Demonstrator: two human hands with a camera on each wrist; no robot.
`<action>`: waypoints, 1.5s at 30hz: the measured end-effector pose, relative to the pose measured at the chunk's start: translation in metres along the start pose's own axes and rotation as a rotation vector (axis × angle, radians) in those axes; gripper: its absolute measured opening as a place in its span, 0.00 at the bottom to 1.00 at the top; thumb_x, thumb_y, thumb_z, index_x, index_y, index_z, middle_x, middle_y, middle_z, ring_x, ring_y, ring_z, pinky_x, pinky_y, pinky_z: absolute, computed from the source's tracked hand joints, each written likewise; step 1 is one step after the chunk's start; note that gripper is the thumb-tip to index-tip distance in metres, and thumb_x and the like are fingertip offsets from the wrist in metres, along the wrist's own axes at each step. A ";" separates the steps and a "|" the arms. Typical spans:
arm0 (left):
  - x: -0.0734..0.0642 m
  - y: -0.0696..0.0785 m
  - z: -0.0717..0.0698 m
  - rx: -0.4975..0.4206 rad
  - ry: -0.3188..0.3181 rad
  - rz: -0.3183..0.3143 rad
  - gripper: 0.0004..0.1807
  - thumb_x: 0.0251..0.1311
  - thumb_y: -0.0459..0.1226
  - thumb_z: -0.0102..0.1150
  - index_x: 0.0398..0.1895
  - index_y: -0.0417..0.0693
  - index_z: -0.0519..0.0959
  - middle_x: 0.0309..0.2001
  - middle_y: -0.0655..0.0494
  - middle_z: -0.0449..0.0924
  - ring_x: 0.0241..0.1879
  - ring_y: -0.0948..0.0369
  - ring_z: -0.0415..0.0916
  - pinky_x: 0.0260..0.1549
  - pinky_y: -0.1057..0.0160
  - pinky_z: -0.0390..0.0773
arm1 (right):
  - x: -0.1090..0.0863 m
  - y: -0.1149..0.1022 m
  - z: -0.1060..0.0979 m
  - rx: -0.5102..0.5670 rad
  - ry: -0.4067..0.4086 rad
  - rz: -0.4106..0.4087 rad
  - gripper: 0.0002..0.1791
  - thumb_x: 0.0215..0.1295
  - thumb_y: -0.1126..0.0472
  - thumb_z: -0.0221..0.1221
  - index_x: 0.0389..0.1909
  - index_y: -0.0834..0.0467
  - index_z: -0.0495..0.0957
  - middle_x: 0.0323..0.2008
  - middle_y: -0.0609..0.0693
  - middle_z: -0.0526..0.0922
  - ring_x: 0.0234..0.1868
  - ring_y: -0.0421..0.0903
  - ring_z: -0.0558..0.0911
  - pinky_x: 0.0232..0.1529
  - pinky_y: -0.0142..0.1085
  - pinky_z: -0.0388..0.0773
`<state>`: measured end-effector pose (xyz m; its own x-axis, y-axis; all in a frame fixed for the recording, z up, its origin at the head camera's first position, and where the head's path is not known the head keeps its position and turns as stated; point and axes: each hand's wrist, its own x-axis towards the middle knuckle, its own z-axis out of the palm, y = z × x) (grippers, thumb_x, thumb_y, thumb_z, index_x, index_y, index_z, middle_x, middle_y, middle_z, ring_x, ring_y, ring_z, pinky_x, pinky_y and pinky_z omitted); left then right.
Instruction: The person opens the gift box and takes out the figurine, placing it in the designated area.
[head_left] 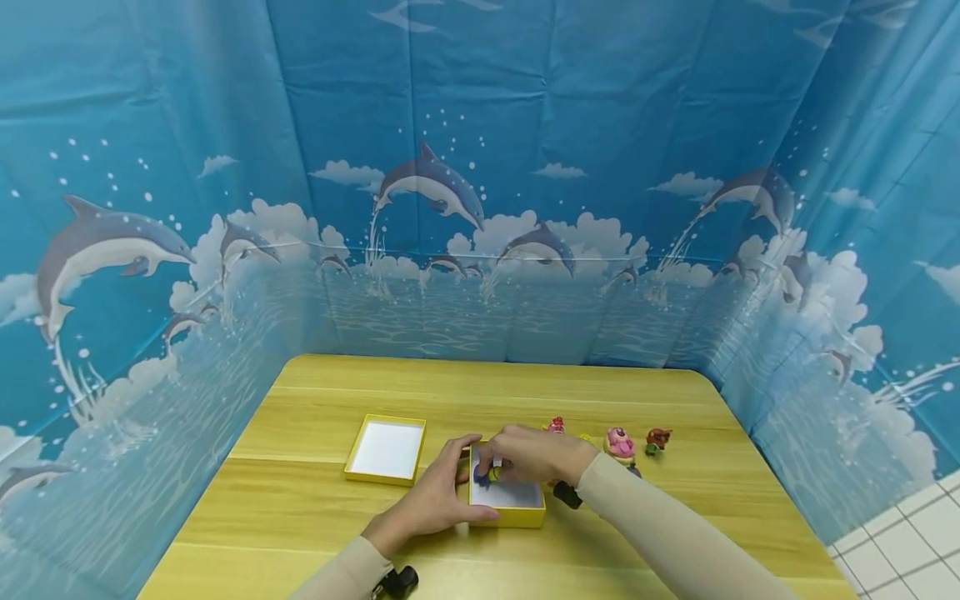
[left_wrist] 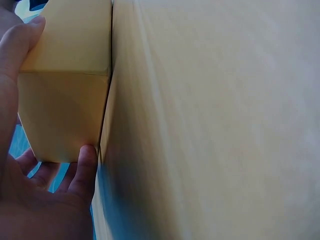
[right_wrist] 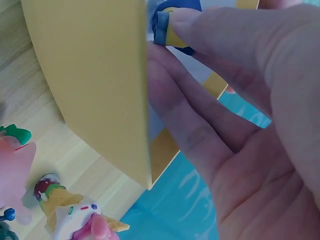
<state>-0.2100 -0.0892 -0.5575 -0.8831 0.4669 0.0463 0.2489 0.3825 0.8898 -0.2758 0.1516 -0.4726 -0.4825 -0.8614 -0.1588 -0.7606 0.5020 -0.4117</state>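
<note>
A yellow open-topped box (head_left: 517,518) with a pale inside stands on the table. My left hand (head_left: 435,496) grips it from the left, thumb on the near side and fingers about the far left corner; the left wrist view shows thumb and fingers (left_wrist: 86,172) against its yellow walls. My right hand (head_left: 536,454) reaches into the box from above. Between its thumb and fingers it pinches a small blue-and-yellow figurine (right_wrist: 161,29), near the box's left end. The fingers partly hide the figurine, so its full shape cannot be seen.
A shallow yellow-edged lid (head_left: 386,450), white inside up, lies left of the box. Right of it stand a pink figurine (head_left: 620,444), a brown figurine (head_left: 657,440) and a red-pink one (head_left: 556,425). An ice-cream-cone figurine (right_wrist: 75,215) lies close beside the box. A dolphin-print curtain (head_left: 465,317) surrounds the table.
</note>
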 end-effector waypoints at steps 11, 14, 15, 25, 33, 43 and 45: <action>0.000 0.000 0.000 0.008 0.004 0.002 0.67 0.64 0.56 0.89 0.97 0.57 0.54 0.91 0.49 0.60 0.80 0.53 0.78 0.73 0.55 0.86 | -0.003 0.000 -0.003 0.041 -0.014 -0.010 0.15 0.85 0.69 0.67 0.63 0.51 0.93 0.61 0.44 0.95 0.54 0.34 0.90 0.57 0.30 0.89; -0.001 0.000 0.000 -0.009 0.003 0.007 0.67 0.64 0.55 0.89 0.97 0.57 0.54 0.90 0.49 0.60 0.78 0.54 0.80 0.72 0.58 0.87 | -0.004 0.001 -0.002 0.037 -0.008 -0.016 0.15 0.84 0.70 0.67 0.63 0.53 0.93 0.60 0.46 0.95 0.52 0.32 0.88 0.56 0.30 0.88; -0.001 0.000 0.001 -0.018 0.002 0.009 0.67 0.64 0.54 0.89 0.97 0.56 0.54 0.90 0.48 0.60 0.78 0.54 0.81 0.71 0.59 0.87 | -0.004 0.002 -0.002 0.036 -0.006 -0.018 0.15 0.84 0.70 0.67 0.62 0.54 0.93 0.59 0.46 0.96 0.49 0.31 0.87 0.54 0.29 0.87; 0.000 0.000 0.001 -0.060 -0.016 0.020 0.67 0.65 0.52 0.89 0.97 0.52 0.52 0.91 0.46 0.57 0.76 0.54 0.84 0.70 0.61 0.88 | -0.008 0.004 -0.002 0.046 0.021 -0.029 0.15 0.83 0.70 0.65 0.61 0.54 0.93 0.58 0.48 0.96 0.54 0.35 0.91 0.58 0.31 0.90; 0.000 -0.001 0.001 -0.072 -0.022 0.021 0.67 0.66 0.52 0.89 0.97 0.53 0.52 0.91 0.45 0.57 0.79 0.50 0.81 0.73 0.60 0.87 | -0.014 0.002 -0.004 0.052 0.028 -0.001 0.16 0.86 0.68 0.65 0.65 0.53 0.92 0.60 0.49 0.94 0.53 0.32 0.87 0.59 0.33 0.89; 0.000 -0.003 0.001 -0.072 -0.024 0.020 0.67 0.66 0.53 0.89 0.97 0.53 0.52 0.91 0.45 0.58 0.80 0.48 0.81 0.72 0.59 0.88 | -0.021 -0.001 -0.005 0.066 0.064 0.015 0.17 0.86 0.68 0.63 0.66 0.53 0.92 0.58 0.48 0.90 0.47 0.30 0.82 0.54 0.30 0.87; 0.000 -0.003 0.001 -0.077 -0.025 0.019 0.67 0.66 0.53 0.89 0.97 0.53 0.52 0.91 0.45 0.58 0.80 0.48 0.81 0.71 0.59 0.88 | -0.022 -0.001 -0.006 0.079 0.071 0.016 0.17 0.85 0.68 0.63 0.65 0.54 0.92 0.57 0.48 0.90 0.48 0.31 0.83 0.54 0.30 0.88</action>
<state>-0.2106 -0.0892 -0.5607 -0.8678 0.4940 0.0532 0.2337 0.3115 0.9211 -0.2667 0.1705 -0.4631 -0.5264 -0.8440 -0.1030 -0.7172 0.5058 -0.4793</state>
